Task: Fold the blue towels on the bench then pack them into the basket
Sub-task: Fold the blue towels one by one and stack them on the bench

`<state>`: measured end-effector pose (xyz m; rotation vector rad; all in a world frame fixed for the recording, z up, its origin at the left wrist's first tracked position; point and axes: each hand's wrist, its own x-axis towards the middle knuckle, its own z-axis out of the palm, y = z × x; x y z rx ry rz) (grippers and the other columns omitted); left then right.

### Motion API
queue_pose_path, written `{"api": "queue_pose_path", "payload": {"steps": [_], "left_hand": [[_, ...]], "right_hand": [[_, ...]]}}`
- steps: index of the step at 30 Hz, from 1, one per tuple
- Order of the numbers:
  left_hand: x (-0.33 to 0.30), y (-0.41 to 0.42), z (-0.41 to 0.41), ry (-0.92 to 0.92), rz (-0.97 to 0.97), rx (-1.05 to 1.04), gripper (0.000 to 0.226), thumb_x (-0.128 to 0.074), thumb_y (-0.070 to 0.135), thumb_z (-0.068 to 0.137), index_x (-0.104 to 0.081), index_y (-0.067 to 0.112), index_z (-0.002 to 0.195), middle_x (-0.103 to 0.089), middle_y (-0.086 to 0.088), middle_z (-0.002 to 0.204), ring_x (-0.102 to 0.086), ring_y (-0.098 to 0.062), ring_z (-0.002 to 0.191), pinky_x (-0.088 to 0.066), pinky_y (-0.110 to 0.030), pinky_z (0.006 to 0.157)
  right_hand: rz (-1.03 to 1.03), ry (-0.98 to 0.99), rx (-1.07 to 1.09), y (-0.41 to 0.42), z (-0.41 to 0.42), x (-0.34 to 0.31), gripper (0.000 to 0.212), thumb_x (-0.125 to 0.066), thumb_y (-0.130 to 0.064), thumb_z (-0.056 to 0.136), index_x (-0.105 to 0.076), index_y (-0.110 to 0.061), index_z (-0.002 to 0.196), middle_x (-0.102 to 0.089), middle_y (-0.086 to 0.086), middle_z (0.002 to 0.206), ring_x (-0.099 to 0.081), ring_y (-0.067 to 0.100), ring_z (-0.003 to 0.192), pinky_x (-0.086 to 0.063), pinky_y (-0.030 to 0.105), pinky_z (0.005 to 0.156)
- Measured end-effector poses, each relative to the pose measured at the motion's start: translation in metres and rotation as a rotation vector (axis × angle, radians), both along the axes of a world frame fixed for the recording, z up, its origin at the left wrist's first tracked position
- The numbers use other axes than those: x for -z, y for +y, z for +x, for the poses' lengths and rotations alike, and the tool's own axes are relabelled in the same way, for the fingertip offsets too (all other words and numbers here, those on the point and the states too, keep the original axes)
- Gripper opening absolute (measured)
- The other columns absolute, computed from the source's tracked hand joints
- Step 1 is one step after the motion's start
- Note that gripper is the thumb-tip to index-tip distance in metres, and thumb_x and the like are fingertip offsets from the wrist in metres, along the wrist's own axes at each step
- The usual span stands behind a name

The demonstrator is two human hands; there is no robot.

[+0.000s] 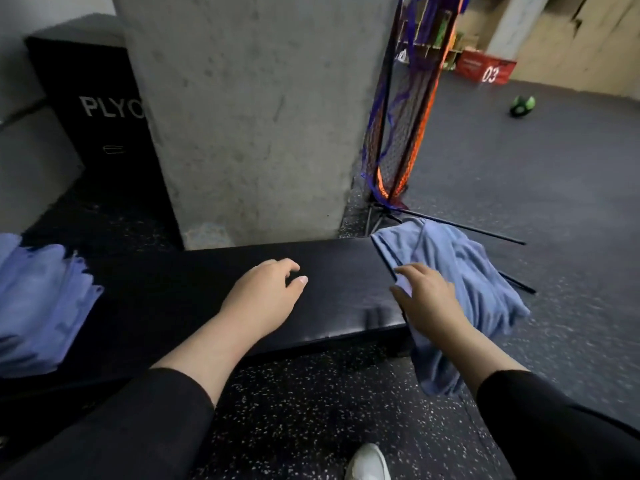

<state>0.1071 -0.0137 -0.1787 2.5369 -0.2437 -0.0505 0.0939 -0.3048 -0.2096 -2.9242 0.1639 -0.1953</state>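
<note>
A long black padded bench [332,292] runs across the view. One crumpled blue towel [460,268] hangs over its right end and down toward the floor. My right hand [426,303] lies on that towel at the bench's right edge, with a fold of cloth pinched between thumb and fingers. My left hand [266,292] hovers over the bare middle of the bench, fingers loosely curled, holding nothing. A stack of folded blue towels [41,303] sits on the left end of the bench. No basket is in view.
A concrete pillar [256,112] stands right behind the bench. A black plyo box [93,109] is at the back left. A folded net on thin black legs [401,133] leans beside the pillar. Far right: a green ball [522,105], a red box [485,67]. My white shoe [369,462] is below.
</note>
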Motion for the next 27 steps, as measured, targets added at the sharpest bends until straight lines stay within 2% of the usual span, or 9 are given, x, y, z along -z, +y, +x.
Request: {"api": "queue_pose_path", "payload": {"steps": [3, 8, 11, 15, 19, 21, 22, 24, 27], "left_hand": [[0.007, -0.025, 0.003, 0.013, 0.016, 0.036, 0.039, -0.050, 0.046, 0.102, -0.059, 0.026, 0.134, -0.061, 0.006, 0.122, -0.059, -0.016, 0.111, -0.050, -0.035, 0.093], [0.018, -0.056, 0.007, 0.024, 0.034, 0.078, 0.038, -0.049, 0.046, 0.102, -0.060, 0.027, 0.133, -0.061, 0.007, 0.119, -0.059, -0.016, 0.110, -0.050, -0.037, 0.094], [0.022, -0.066, 0.009, 0.032, 0.043, 0.093, 0.038, -0.049, 0.046, 0.102, -0.059, 0.028, 0.134, -0.061, 0.009, 0.119, -0.059, -0.015, 0.111, -0.050, -0.037, 0.094], [0.028, -0.072, 0.011, 0.042, 0.041, 0.105, 0.038, -0.050, 0.046, 0.102, -0.060, 0.028, 0.134, -0.061, 0.010, 0.120, -0.058, -0.013, 0.112, -0.050, -0.036, 0.095], [0.030, -0.075, 0.011, 0.057, 0.027, 0.112, 0.038, -0.048, 0.047, 0.102, -0.059, 0.029, 0.134, -0.060, 0.011, 0.122, -0.057, -0.013, 0.113, -0.049, -0.036, 0.096], [0.029, -0.075, 0.011, 0.055, 0.025, 0.116, 0.038, -0.048, 0.047, 0.102, -0.059, 0.030, 0.134, -0.060, 0.012, 0.123, -0.057, -0.012, 0.114, -0.049, -0.036, 0.096], [0.029, -0.075, 0.010, 0.054, 0.023, 0.118, 0.038, -0.048, 0.047, 0.102, -0.059, 0.030, 0.134, -0.060, 0.012, 0.123, -0.057, -0.012, 0.114, -0.049, -0.035, 0.096], [0.027, -0.073, 0.010, 0.048, 0.013, 0.120, 0.038, -0.048, 0.046, 0.102, -0.058, 0.030, 0.135, -0.059, 0.012, 0.126, -0.056, -0.012, 0.115, -0.048, -0.034, 0.096], [0.021, -0.068, 0.010, 0.035, -0.027, 0.108, 0.037, -0.048, 0.046, 0.103, -0.057, 0.030, 0.135, -0.058, 0.013, 0.127, -0.056, -0.011, 0.116, -0.048, -0.034, 0.097]], "right_hand": [[-0.080, -0.020, 0.207, -0.032, 0.001, 0.003, 0.044, -0.061, -0.041, 0.094, -0.057, -0.021, 0.133, -0.052, 0.002, 0.140, -0.047, 0.031, 0.128, -0.039, 0.049, 0.099], [-0.075, 0.099, 0.418, -0.072, -0.004, 0.021, 0.036, -0.060, -0.048, 0.092, -0.059, -0.019, 0.112, -0.055, 0.007, 0.128, -0.046, 0.033, 0.124, -0.039, 0.054, 0.096], [-0.045, 0.090, 0.439, -0.081, -0.006, 0.027, 0.032, -0.061, -0.049, 0.091, -0.061, -0.020, 0.105, -0.057, 0.007, 0.120, -0.048, 0.033, 0.119, -0.039, 0.056, 0.094], [-0.001, 0.015, 0.456, -0.083, -0.001, 0.027, 0.017, -0.055, -0.037, 0.093, -0.062, -0.023, 0.099, -0.059, 0.005, 0.113, -0.050, 0.033, 0.114, -0.038, 0.053, 0.092], [0.009, 0.057, 0.482, -0.078, 0.004, 0.026, 0.023, -0.046, -0.034, 0.099, -0.061, -0.018, 0.105, -0.056, 0.008, 0.119, -0.047, 0.034, 0.119, -0.036, 0.052, 0.093], [0.028, 0.017, 0.458, -0.076, 0.005, 0.024, 0.023, -0.044, -0.034, 0.101, -0.057, -0.016, 0.104, -0.056, 0.009, 0.119, -0.047, 0.035, 0.119, -0.036, 0.051, 0.094], [0.066, -0.034, 0.426, -0.074, 0.006, 0.022, 0.020, -0.044, -0.033, 0.102, -0.054, -0.016, 0.101, -0.058, 0.009, 0.116, -0.050, 0.035, 0.116, -0.037, 0.049, 0.093], [0.268, -0.151, 0.348, -0.065, 0.007, 0.012, 0.014, -0.045, -0.028, 0.103, -0.048, -0.016, 0.096, -0.060, 0.008, 0.102, -0.057, 0.034, 0.102, -0.039, 0.041, 0.081], [0.523, -0.255, 0.276, -0.043, 0.010, -0.008, 0.013, -0.046, -0.024, 0.104, -0.048, -0.011, 0.102, -0.059, 0.004, 0.092, -0.055, 0.026, 0.084, -0.031, 0.032, 0.070]]}}
